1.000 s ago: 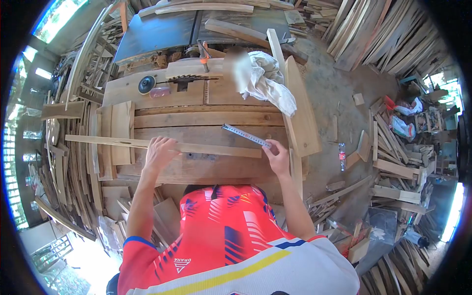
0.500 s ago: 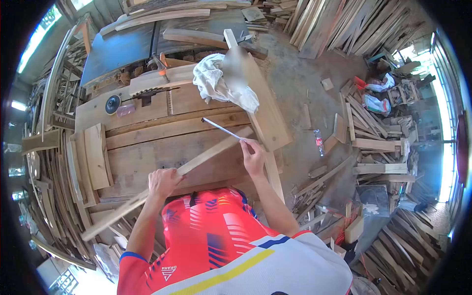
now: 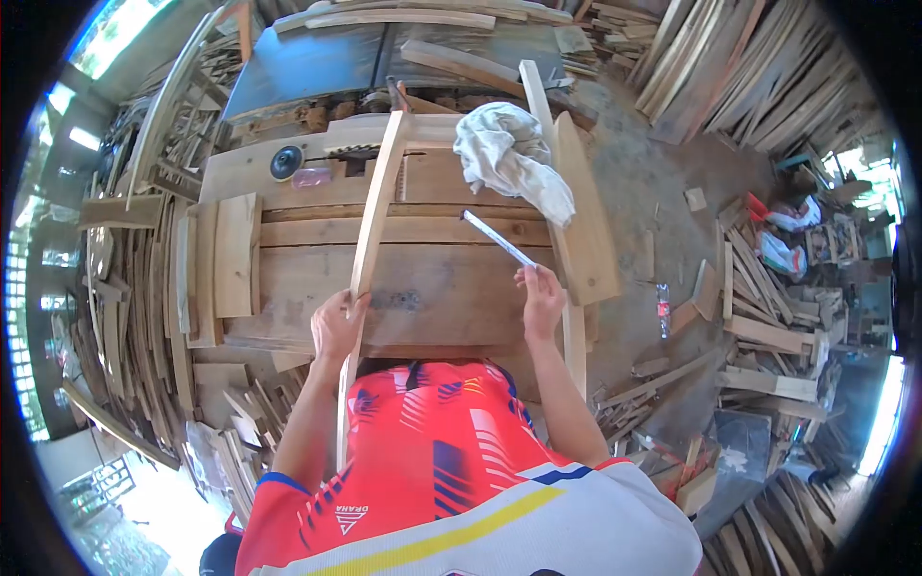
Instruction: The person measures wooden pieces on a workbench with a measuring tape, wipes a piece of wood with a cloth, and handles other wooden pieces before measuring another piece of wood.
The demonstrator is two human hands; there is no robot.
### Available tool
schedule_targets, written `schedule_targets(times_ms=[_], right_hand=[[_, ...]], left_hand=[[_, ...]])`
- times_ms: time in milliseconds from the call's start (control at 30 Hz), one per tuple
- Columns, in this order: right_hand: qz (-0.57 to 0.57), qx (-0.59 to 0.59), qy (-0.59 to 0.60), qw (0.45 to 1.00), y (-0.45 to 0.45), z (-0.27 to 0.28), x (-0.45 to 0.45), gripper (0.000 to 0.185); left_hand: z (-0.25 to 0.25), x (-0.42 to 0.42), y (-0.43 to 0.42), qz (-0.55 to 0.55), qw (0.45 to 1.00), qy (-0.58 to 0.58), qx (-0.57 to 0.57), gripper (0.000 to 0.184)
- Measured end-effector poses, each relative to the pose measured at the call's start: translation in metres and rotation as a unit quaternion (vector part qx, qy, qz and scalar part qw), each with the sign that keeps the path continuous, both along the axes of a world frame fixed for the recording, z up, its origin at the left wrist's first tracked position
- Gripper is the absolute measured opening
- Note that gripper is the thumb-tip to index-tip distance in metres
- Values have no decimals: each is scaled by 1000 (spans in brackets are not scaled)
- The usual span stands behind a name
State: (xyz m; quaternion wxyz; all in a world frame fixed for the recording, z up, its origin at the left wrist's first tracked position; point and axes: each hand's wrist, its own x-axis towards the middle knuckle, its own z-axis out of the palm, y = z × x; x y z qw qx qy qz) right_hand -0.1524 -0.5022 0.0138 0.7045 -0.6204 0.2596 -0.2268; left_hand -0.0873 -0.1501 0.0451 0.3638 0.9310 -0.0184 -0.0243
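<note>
counter [image 3: 288,288] in the middle, wooden strip [image 3: 374,216] over it from twelve to six
from the counter's centre: disc [image 3: 285,163] at ten, boards [image 3: 237,254] at nine, cloth [image 3: 509,154] at two, tape measure [image 3: 499,240] at three; beyond, on the floor [image 3: 629,240], bottle [image 3: 663,309] at three.

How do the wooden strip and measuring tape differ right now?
Size: the wooden strip is long and thick; the measuring tape shows only a short, thin length. Look: the strip is pale brown, the tape white with a dark tip. Pose: the strip's far end leans right, the tape's leans left. Both are hand-held, by the left hand and right hand respectively.
</note>
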Motion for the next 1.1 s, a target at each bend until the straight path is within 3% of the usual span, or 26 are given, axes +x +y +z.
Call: schedule_targets(times_ms=[133,267,467,600,733,833,1100], right_hand=[[-8,36,4,999,1,0,2,17],[-30,158,21,987,1,-7,4,18],[21,321,-22,947,22,-1,11,19],[88,393,-72,913,60,27,32,21],[170,365,-51,914,103,35,59,21],[196,297,55,933,123,31,73,19],[161,293,19,942,92,1,52,19]], left_hand=[[-4,5,14,25,988,109,-111,39],[-17,13,39,17,968,121,-219,40],[7,17,62,92,914,206,-337,48],[8,16,53,114,923,222,-293,52],[4,16,35,84,924,255,-272,51],[3,14,23,72,919,266,-282,48],[17,9,59,142,902,291,-284,54]])
